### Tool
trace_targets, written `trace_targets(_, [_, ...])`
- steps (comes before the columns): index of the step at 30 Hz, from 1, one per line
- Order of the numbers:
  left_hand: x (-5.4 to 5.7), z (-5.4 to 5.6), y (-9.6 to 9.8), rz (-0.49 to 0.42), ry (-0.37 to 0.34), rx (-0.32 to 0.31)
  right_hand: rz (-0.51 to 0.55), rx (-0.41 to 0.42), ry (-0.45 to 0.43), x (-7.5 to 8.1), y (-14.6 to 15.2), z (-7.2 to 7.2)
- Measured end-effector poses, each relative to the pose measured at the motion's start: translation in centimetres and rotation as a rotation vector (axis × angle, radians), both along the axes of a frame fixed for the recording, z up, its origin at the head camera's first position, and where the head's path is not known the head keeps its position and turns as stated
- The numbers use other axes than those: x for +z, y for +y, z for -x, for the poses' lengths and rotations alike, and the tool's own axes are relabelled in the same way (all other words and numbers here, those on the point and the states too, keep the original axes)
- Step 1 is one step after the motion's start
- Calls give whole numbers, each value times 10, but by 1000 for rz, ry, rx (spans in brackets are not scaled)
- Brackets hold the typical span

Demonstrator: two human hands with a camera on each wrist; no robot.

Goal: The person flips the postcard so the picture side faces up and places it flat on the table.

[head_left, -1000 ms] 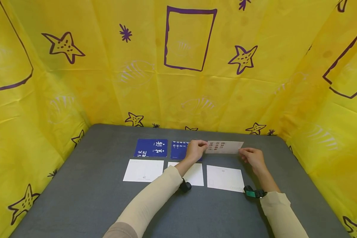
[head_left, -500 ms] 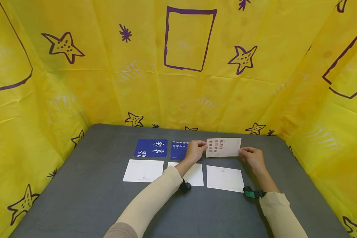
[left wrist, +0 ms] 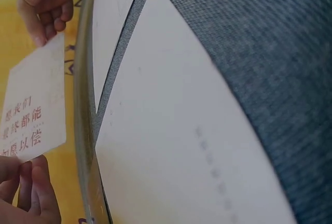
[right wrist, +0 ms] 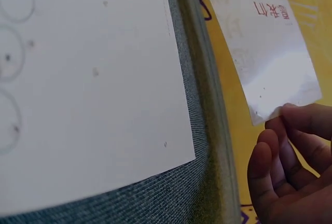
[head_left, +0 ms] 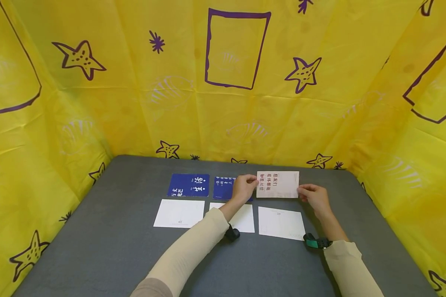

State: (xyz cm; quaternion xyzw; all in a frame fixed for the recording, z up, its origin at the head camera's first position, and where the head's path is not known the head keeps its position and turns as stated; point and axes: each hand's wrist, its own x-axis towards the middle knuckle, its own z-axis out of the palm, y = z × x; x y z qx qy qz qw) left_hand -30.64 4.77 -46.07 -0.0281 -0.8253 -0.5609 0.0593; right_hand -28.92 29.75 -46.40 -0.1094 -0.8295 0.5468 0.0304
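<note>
A pale pink postcard [head_left: 277, 184] with reddish Chinese characters is held between both hands at the back right of the table. My left hand [head_left: 243, 187] pinches its left edge, and my right hand [head_left: 317, 199] pinches the right edge between thumb and fingers. In the left wrist view the postcard [left wrist: 39, 94] spans the gap between the two hands. The right wrist view shows thumb and finger of the right hand [right wrist: 290, 167] on a corner of the postcard [right wrist: 264, 47]. A blue postcard [head_left: 223, 187] lies partly hidden behind the left hand.
Another blue postcard [head_left: 188, 185] lies at the back left of the grey table [head_left: 96, 247]. In the front row are a white card [head_left: 179, 213], a second white card [head_left: 247, 216] partly covered by the left arm, and a third white card [head_left: 281, 222]. Yellow patterned cloth [head_left: 193, 115] surrounds the table.
The pink postcard has tilted so its printed face shows more fully, and it has shifted slightly left. Both hands stay almost in place on its edges.
</note>
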Motion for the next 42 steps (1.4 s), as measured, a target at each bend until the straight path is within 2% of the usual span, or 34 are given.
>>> trace_targets(7, [-1,0,2,-77,-28,35,9,11,-1,-2,-2,-1])
trace_targets(13, [-2,1,2,-65,-40,78,2,22,-32,-2,-4,-1])
trace_targets(18, [-3,0,3,-63,-49,60,-9,27,-74,-4,-2,-1])
trace_targets(25, [-6,-3,2,80,-108,-36,-45,25,-146,-9,0,-3])
trace_targets(32, [-9,-3,1,177,-145,-77,-92,46,-174,-8,0,-1])
trace_targets(38, [-9,-2,0,306,-111,-106,-147,60,-186,-5,-1,-2])
trace_targets(42, [-8,-2,-3,376,-72,-122,-227,56,-172,-5,-1,-4])
